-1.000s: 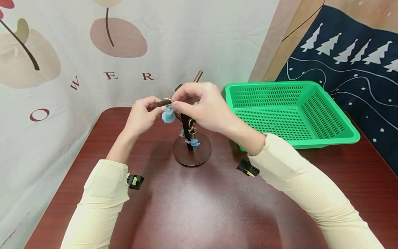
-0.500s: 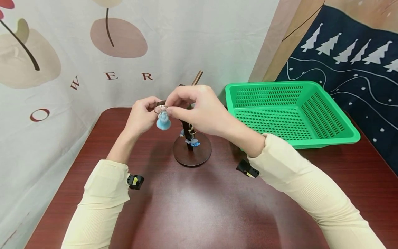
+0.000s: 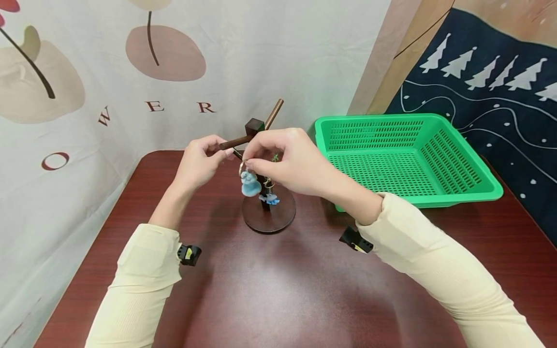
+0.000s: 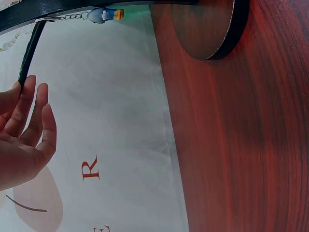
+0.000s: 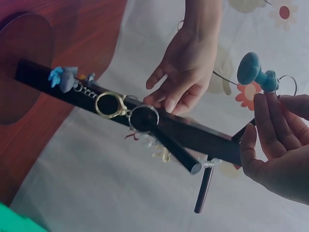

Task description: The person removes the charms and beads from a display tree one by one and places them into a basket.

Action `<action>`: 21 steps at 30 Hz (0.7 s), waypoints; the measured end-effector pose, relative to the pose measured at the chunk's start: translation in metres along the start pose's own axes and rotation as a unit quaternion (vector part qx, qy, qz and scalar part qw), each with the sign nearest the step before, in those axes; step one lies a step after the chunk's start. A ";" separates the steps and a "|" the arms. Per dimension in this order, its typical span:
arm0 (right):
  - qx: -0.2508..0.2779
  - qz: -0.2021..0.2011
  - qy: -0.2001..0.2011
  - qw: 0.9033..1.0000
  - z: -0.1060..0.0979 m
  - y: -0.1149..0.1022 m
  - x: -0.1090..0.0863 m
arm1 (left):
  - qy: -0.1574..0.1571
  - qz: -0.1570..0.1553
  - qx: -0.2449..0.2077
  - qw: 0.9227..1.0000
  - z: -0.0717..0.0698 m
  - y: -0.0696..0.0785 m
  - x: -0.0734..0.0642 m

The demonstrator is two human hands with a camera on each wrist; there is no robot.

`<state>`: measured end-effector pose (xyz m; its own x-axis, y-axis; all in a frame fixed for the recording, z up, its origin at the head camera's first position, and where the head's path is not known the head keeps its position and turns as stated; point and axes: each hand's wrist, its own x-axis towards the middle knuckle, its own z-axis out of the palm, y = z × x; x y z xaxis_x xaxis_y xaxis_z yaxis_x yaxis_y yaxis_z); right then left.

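Note:
My right hand [image 3: 293,162] pinches the metal ring of a keychain with a light-blue bulbous figure [image 3: 250,186], just below the upper peg [image 3: 235,142] of a dark keychain stand [image 3: 280,220]. The right wrist view shows the ring [image 5: 289,82] at the fingertips and the blue figure [image 5: 249,69] beside them. At the stand's left my left hand [image 3: 196,162] pinches the tip of a lower peg [image 4: 31,54]. A chain with a small blue figure [image 4: 98,15] hangs at that peg's base. Another blue keychain [image 3: 271,199] hangs low by the post.
A green plastic basket [image 3: 413,199] stands to the right on the dark red wooden table [image 3: 261,299]. Another copper-brown peg [image 3: 274,113] sticks up behind the stand's top. A printed cloth [image 3: 270,58] hangs close behind.
My right hand first drew the keychain leftward off the tip of the upper peg, then moved it right and down, nearer the lower peg. My left hand has stayed in place.

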<state>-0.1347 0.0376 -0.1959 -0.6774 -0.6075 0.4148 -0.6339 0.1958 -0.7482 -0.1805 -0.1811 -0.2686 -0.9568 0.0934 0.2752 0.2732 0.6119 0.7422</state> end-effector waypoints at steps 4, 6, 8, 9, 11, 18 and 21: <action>-0.002 0.013 -0.004 1.000 -0.005 0.006 -0.003 | 0.000 -0.001 -0.002 1.000 0.001 -0.001 0.000; -0.009 0.019 -0.004 1.000 -0.008 0.008 -0.005 | -0.001 -0.002 -0.003 1.000 0.001 -0.001 0.000; -0.015 0.028 -0.004 0.999 -0.012 0.009 -0.006 | -0.001 -0.002 -0.005 1.000 0.001 -0.001 0.000; -0.014 0.035 -0.003 0.999 -0.014 0.010 -0.007 | -0.002 -0.003 -0.007 1.000 0.001 -0.001 0.000; -0.010 0.047 -0.001 0.999 -0.018 0.010 -0.008 | -0.003 -0.005 -0.009 1.000 0.001 -0.001 0.000; -0.006 0.088 0.015 0.996 -0.034 0.011 -0.015 | -0.008 -0.011 -0.013 1.000 0.001 -0.001 0.000; -0.009 0.104 0.022 0.994 -0.041 0.014 -0.017 | -0.010 -0.015 -0.013 1.000 0.000 -0.001 0.001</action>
<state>-0.1471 0.0828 -0.1921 -0.8105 -0.5175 0.2744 -0.4839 0.3276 -0.8115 -0.1813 -0.1812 -0.2690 -0.9664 0.0919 0.2399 0.2466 0.5937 0.7660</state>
